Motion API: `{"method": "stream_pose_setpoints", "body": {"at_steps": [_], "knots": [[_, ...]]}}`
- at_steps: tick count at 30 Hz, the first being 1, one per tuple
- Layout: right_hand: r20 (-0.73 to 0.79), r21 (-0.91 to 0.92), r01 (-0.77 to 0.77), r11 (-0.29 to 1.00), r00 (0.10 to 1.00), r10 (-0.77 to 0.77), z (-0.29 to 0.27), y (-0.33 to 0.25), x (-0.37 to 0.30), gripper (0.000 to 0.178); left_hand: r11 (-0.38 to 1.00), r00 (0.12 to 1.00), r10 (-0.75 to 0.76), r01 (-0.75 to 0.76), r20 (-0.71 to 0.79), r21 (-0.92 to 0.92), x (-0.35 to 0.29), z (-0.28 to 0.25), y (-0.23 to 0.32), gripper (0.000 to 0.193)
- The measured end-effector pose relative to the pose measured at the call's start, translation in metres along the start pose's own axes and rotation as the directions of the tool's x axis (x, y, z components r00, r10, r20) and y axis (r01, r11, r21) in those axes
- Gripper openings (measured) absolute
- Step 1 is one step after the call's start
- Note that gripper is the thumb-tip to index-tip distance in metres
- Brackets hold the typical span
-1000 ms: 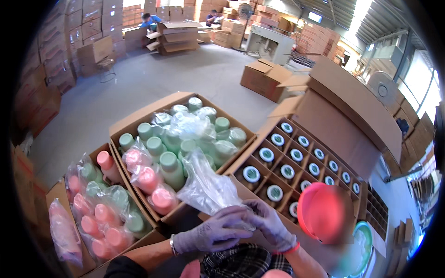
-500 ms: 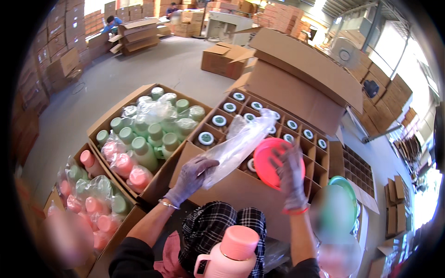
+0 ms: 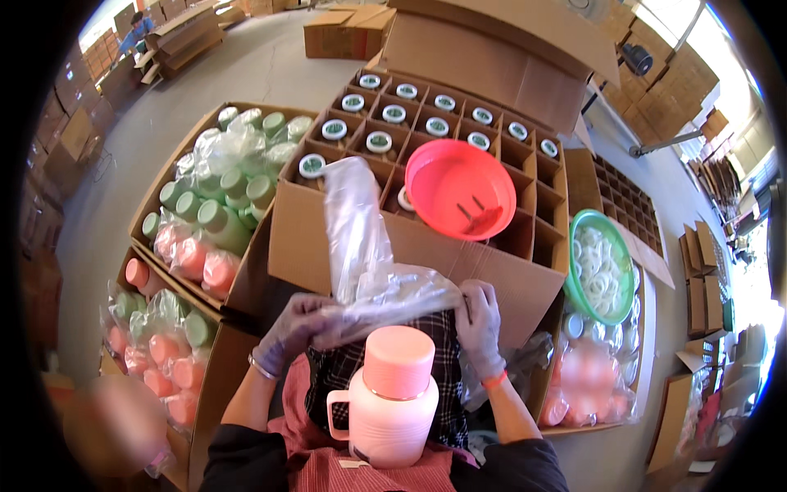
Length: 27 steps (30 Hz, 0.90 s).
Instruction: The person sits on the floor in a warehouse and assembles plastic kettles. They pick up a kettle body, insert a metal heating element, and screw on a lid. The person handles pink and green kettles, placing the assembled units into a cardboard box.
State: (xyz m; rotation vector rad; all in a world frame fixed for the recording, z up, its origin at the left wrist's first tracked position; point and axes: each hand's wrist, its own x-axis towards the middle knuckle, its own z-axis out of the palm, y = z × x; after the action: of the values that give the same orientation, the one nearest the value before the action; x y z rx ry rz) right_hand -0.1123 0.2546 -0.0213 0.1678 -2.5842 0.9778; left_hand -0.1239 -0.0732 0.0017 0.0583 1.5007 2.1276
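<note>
A clear plastic bag (image 3: 385, 295) stretches between my two gloved hands, above my lap. My left hand (image 3: 299, 328) is closed on one end of its edge, and my right hand (image 3: 481, 321) pinches the other end. The bag's long part hangs over the front of the divided carton (image 3: 328, 230). Just below the bag, a pink vacuum jug (image 3: 393, 402) with a handle and a pink lid stands upright on my lap. A red plastic basin (image 3: 459, 176) rests on the carton's dividers, with two thin dark pieces inside.
White-and-green bottle tops (image 3: 379, 142) fill several carton cells. Left, an open box (image 3: 234, 291) holds green and pink jugs, some bagged; another box of jugs (image 3: 168, 353) sits nearer. Right, a green basket (image 3: 574, 283) of white rings rests above more bagged jugs. A person (image 3: 139, 33) is far left.
My right hand has left the red basin and come down to grip the bag. My left hand has moved lower, and the bag is now stretched across above the jug. The view has tilted downward.
</note>
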Motion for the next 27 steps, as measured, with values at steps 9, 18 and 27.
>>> {"method": "stream_pose_setpoints", "body": {"at_steps": [9,18,27], "knots": [[0.414,0.177,0.452,0.874,0.772,-0.483,-0.060,-0.038,-0.126,0.023,0.987,0.988,-0.148,0.144,0.047,0.075,-0.111,-0.002,-0.046,0.024],[0.833,0.336,0.335,0.880,0.331,-0.444,-0.070,-0.050,-0.186,0.030,0.714,0.826,-0.562,0.464,0.034,0.524,-0.150,0.005,0.015,0.030],[0.835,0.241,0.503,0.830,0.328,-0.441,-0.062,-0.086,-0.172,0.021,0.973,0.970,-0.195,0.173,0.147,0.150,-0.164,-0.003,-0.040,0.049]]}}
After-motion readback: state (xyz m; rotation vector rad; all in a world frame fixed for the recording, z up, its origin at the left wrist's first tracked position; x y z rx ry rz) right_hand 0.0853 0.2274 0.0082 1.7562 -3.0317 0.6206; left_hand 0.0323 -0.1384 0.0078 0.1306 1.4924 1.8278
